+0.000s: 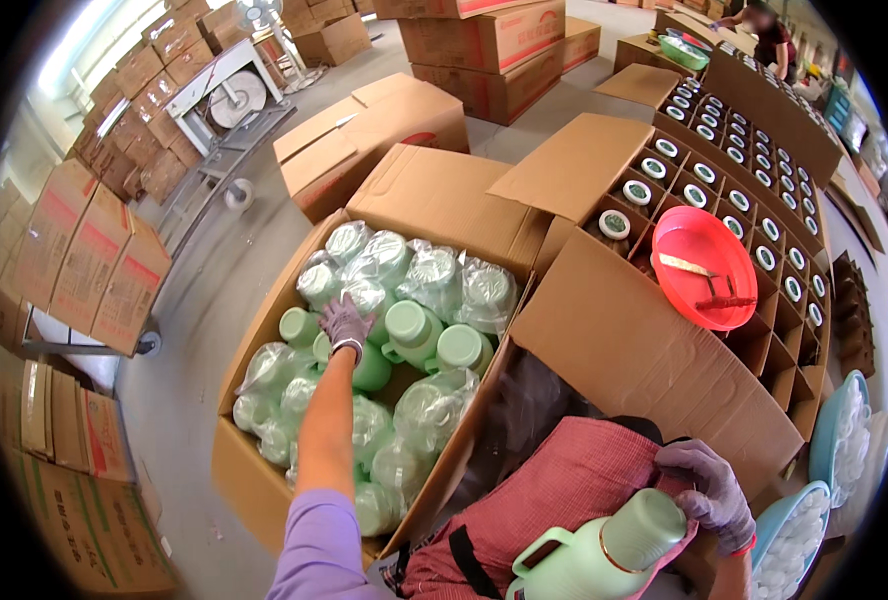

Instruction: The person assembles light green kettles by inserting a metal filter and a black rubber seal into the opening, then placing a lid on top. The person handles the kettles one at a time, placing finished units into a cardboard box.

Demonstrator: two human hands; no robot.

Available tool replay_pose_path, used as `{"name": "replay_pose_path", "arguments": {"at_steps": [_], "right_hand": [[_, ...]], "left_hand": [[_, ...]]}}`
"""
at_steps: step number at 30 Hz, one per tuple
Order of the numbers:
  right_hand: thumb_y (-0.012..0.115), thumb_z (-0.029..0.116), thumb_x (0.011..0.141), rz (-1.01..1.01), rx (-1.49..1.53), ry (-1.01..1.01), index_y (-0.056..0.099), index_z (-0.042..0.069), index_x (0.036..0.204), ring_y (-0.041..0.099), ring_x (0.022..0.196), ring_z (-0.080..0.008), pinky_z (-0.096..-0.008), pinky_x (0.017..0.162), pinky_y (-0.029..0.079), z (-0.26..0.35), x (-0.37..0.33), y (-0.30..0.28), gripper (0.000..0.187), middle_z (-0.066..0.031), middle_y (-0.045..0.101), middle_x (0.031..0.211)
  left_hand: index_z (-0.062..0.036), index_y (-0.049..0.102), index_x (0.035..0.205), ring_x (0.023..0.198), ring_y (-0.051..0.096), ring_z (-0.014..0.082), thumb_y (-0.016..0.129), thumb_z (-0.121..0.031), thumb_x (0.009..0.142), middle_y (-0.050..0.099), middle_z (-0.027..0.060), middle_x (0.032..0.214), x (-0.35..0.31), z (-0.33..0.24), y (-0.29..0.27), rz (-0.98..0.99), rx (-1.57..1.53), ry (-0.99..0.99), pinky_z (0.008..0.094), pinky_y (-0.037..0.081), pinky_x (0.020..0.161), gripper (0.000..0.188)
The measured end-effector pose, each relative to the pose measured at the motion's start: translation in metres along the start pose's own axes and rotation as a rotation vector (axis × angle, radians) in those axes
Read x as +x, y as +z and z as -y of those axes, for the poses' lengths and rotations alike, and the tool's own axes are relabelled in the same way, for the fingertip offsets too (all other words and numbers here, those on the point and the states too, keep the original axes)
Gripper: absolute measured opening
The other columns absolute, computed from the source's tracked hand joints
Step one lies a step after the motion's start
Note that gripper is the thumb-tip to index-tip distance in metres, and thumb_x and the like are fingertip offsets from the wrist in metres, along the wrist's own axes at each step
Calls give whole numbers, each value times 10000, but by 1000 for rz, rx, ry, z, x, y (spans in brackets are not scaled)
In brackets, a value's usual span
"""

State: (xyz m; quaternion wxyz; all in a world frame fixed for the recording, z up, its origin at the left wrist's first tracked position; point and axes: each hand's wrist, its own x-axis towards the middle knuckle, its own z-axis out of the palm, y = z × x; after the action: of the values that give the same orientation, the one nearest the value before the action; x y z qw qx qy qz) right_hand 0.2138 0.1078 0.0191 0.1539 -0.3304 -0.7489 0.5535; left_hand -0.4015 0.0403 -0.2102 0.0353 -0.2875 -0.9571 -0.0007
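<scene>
My left hand (344, 325), in a grey-purple glove, reaches into an open carton (247, 465) with its fingers spread over the jugs. Pale green thermos jugs fill this carton: some in clear plastic bags, others bare, such as the jug (413, 328) just right of my hand. Another green thermos jug (586, 560) lies tilted across my lap, its cap pointing up and right. My gloved right hand (709, 492) is curled beside that cap. What its fingers close on is hidden.
Right of the carton, a divided box (654, 345) holds several white-rimmed bottles. On it sits a red basin (689, 235) with a flat blade and a handled tool. Blue tubs (826, 500) of clear plastic pieces stand lower right. Cartons on a trolley (94, 260) stand left. Another person (772, 45) is far right.
</scene>
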Motion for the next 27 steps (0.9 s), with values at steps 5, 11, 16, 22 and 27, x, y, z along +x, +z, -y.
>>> {"name": "replay_pose_path", "arguments": {"at_steps": [5,11,16,22,27], "right_hand": [[656,142,761,12,156,132,657,-29,1136,645,1033,-255,-350,938,520,0,7,-3,412,-168,632,1126],[685,75,774,-17,73,67,657,-6,1141,657,993,-263,-364,904,528,-8,28,-7,377,-152,658,1053],[836,242,684,-138,-567,-419,517,42,1347,486,1237,-399,-469,1041,414,2,98,20,763,-215,482,1362],[873,370,621,-400,-593,-614,376,76,1450,367,1356,-405,-552,1107,286,-4,160,54,1010,-202,359,1484],[710,264,840,-400,3,-54,627,-22,936,623,770,-219,-376,746,496,-14,158,32,313,-171,671,884]], "left_hand": [[-83,631,1038,920,653,280,717,-264,860,675,100,1023,31,39,26,-85,-407,-96,438,517,856,268],[-54,620,976,806,635,143,633,-137,937,647,22,903,-28,-6,-127,13,-1726,128,325,552,771,93],[-4,570,1219,1113,616,190,567,-13,946,633,98,1182,-61,-67,-270,86,-1676,807,327,517,959,273],[14,518,1302,1159,606,201,569,-60,970,610,112,1278,-25,-139,-308,535,-2071,776,338,490,1016,344],[-21,293,1521,1422,352,291,403,-328,1065,284,147,1580,-154,-210,-286,131,-1857,455,427,279,1179,560]]}}
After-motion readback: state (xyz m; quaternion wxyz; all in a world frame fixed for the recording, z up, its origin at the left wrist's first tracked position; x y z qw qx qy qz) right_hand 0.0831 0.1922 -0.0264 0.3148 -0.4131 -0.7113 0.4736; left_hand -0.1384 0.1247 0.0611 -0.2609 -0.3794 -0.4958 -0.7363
